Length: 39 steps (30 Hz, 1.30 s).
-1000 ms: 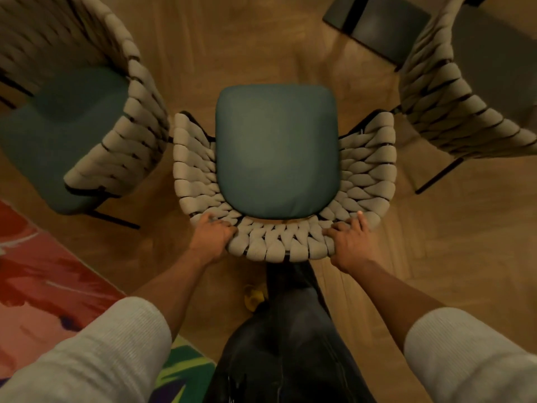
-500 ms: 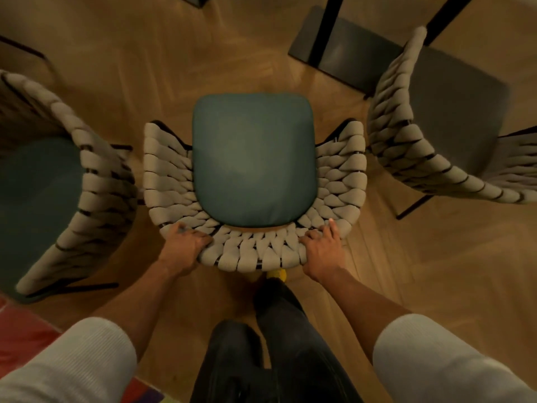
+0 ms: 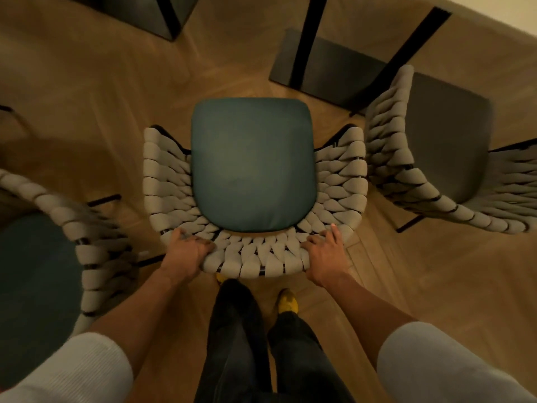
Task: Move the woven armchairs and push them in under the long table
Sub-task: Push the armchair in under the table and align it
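A woven armchair (image 3: 255, 257) with a teal seat cushion stands right in front of me, its curved back towards my legs. My left hand (image 3: 186, 251) grips the top of the woven back at its left end, fingers curled over the rim. My right hand (image 3: 325, 254) holds the same rim at its right end, fingers laid along the weave and thumb behind. The table top itself is out of view; only its black legs and dark base plate (image 3: 328, 71) show beyond the chair.
A second woven armchair (image 3: 406, 181) with a dark seat stands close on the right, nearly touching the held chair's arm. A third one (image 3: 96, 251) with a teal seat stands at the left. Another dark base (image 3: 139, 13) lies far left. The floor is wood.
The held chair has moved forward over the wooden floor towards the table legs, and I have stepped after it. The coloured rug at lower left has left the view.
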Tool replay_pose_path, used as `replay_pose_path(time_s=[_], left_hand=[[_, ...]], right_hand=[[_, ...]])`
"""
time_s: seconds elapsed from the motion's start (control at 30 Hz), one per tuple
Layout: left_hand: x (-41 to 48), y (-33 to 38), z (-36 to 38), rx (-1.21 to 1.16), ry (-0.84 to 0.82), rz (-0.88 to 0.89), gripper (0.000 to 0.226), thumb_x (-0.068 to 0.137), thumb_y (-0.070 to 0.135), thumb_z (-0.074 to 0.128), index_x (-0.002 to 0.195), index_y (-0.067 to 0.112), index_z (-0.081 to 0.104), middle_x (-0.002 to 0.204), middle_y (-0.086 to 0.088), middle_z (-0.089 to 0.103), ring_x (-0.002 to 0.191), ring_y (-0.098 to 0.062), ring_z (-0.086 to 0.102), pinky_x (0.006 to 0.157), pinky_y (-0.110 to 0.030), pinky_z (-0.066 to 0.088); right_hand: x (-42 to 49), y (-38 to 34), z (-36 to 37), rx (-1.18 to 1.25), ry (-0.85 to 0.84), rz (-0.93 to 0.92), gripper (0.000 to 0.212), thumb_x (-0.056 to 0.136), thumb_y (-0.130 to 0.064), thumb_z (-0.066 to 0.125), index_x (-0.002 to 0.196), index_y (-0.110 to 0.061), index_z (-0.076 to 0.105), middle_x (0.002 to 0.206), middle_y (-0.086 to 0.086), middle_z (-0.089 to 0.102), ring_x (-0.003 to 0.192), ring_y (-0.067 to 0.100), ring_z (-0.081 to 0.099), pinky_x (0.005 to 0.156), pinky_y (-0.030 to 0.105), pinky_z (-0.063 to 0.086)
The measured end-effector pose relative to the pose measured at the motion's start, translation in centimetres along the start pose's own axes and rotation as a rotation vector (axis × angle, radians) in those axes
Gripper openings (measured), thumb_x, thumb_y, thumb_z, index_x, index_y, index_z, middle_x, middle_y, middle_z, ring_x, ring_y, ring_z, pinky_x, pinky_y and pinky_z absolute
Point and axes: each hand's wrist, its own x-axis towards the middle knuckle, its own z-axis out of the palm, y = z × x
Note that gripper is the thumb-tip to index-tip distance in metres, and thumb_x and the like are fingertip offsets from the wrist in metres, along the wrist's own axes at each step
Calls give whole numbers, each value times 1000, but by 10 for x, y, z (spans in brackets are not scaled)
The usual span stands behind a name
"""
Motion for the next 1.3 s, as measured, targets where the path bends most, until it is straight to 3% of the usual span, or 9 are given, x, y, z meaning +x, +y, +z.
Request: replay_pose_path(time_s=[0.27, 0.6, 0.77, 0.87, 1.07, 1.3], left_hand=[[72, -62, -58, 39, 25, 80, 41, 83, 37, 65, 124, 42, 59, 121, 18, 66, 117, -10, 60, 110, -50, 18], [152, -111, -146, 157, 5, 130, 41, 87, 34, 63, 126, 44, 56, 121, 18, 65, 118, -12, 59, 108, -50, 20], [193, -131, -188, 217, 19, 181, 43, 91, 37, 60, 133, 43, 52, 129, 16, 63, 120, -15, 57, 106, -46, 21], [213, -140, -214, 215, 48, 206, 43, 93, 34, 61, 135, 42, 54, 133, 18, 61, 125, -12, 53, 110, -45, 19], [260, -164, -244, 220, 103, 234, 28, 91, 33, 59, 117, 44, 61, 116, 24, 68, 108, -6, 60, 103, -41, 18], [276, -183, -257, 278, 60, 286, 43, 86, 26, 61, 126, 39, 59, 126, 13, 63, 118, -15, 58, 109, -45, 19]], right_hand=[[66, -2, -55, 8, -45, 80, 70, 74, -61, 74, 139, -41, 56, 143, -8, 56, 142, 30, 36, 123, 54, -11], [137, 14, -115, 50, -43, 138, 69, 76, -58, 70, 141, -40, 55, 145, -7, 54, 142, 31, 35, 123, 56, -13], [167, 25, -144, 138, -22, 177, 51, 78, -49, 65, 128, -38, 65, 133, -6, 62, 134, 30, 44, 123, 53, -11], [181, 29, -159, 175, 10, 181, 53, 80, -48, 65, 131, -36, 65, 134, -4, 62, 134, 31, 45, 125, 54, -7], [218, 41, -182, 181, -44, 216, 66, 78, -57, 71, 140, -41, 54, 142, -11, 55, 140, 26, 37, 121, 52, -13], [234, 35, -209, 152, -164, 221, 75, 81, -66, 68, 147, -38, 46, 149, -5, 50, 144, 28, 34, 125, 53, 5]])
